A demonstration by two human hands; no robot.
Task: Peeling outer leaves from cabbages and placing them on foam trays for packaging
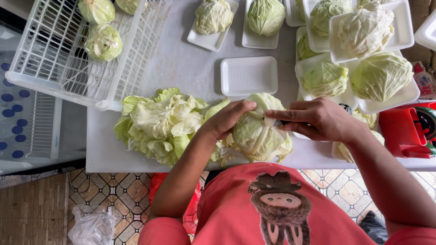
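Cabbage [256, 131] sat at the near edge of the white table [181, 63], directly in front of the red shirt [254, 208], and both hands were on it when I watched the feed. From where I sat, the left hand [226, 119] came in from the lower left with the forearm angled up across the table edge, wrist bent, fingers curled over the head's upper left side and the thumb stretched along the top; it was clasping the cabbage, steadying it. The right hand [318, 119] reached in from the right with the forearm running down toward the lower right corner. Its index finger lay straight and pointed left along the top of the head, the other fingers folded under around something small and dark that I could not make out. Fingertips of the two hands nearly met above the head.

Just left of the cabbage lay a heap of loose leaves [159, 122], touching it. Beyond it stood an empty foam tray [249, 75], and farther back and to the right were more trays with trimmed heads [363, 29]. A white plastic crate [86, 50] hung over the table's left end with three heads inside.
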